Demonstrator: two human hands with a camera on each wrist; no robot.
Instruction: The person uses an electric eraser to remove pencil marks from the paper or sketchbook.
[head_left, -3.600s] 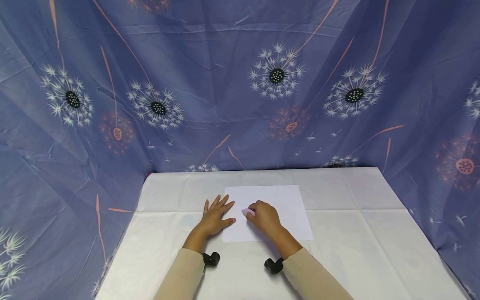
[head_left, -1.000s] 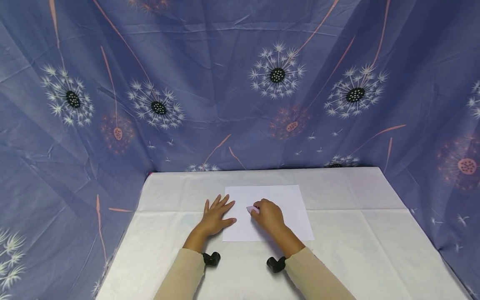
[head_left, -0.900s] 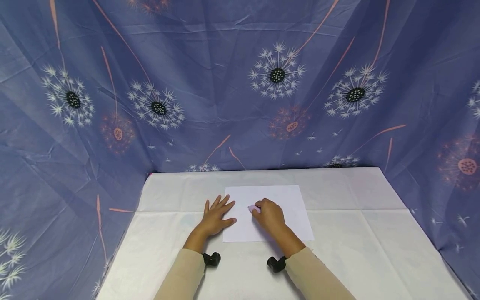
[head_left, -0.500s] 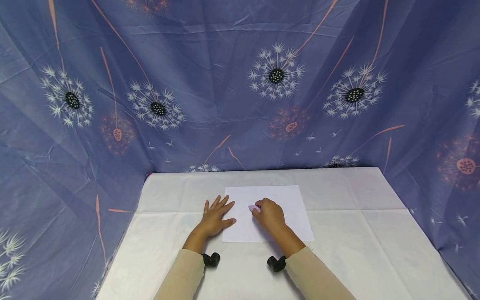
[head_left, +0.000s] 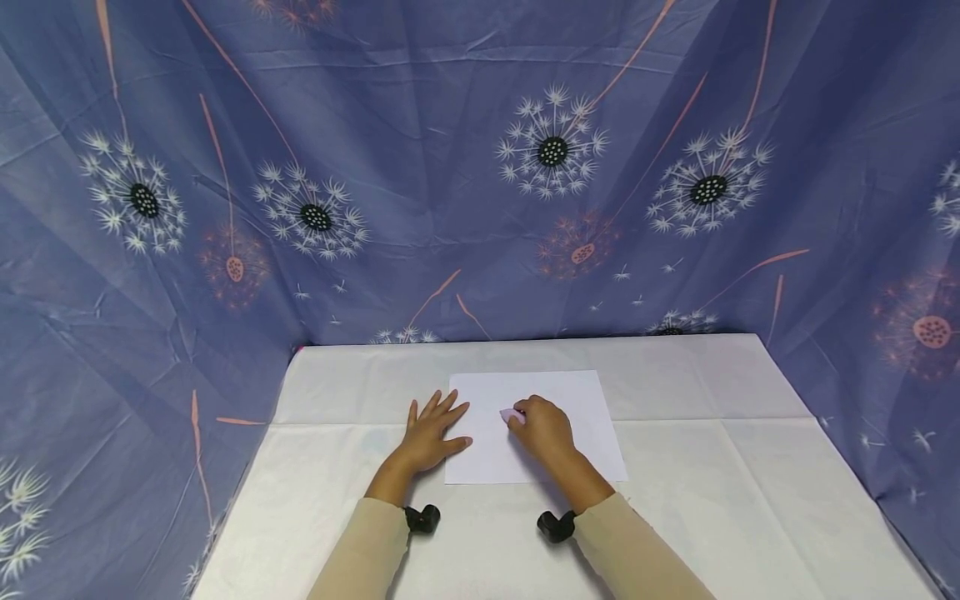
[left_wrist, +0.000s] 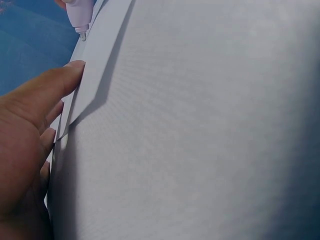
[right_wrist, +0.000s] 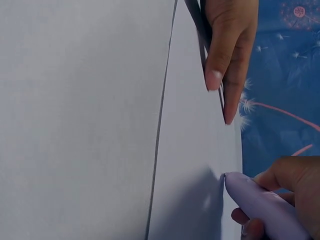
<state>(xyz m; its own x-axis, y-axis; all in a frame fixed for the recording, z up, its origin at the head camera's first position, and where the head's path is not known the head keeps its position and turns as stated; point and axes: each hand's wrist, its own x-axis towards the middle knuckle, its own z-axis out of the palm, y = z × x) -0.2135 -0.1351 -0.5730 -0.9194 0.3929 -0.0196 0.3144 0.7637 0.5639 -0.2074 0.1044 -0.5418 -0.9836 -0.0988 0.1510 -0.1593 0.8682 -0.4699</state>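
Note:
A sheet of white paper lies flat on the table. My left hand rests with spread, straight fingers over its left edge; in the left wrist view the thumb of that hand presses near the sheet's edge. Curled around a lilac correction pen, my right hand is over the middle of the sheet. The pen's metal tip shows in the left wrist view, where the pen points down. From the right wrist, the pen meets the paper at its nose. Any line on the paper is too faint to see.
A white cloth with fold creases covers the table. Behind and at both sides hangs a blue curtain printed with dandelions. Black wrist cameras sit at the cuffs of both beige sleeves.
My right hand has shifted a little to the right and slightly up the sheet with the correction pen. The left hand and the paper have stayed in place.

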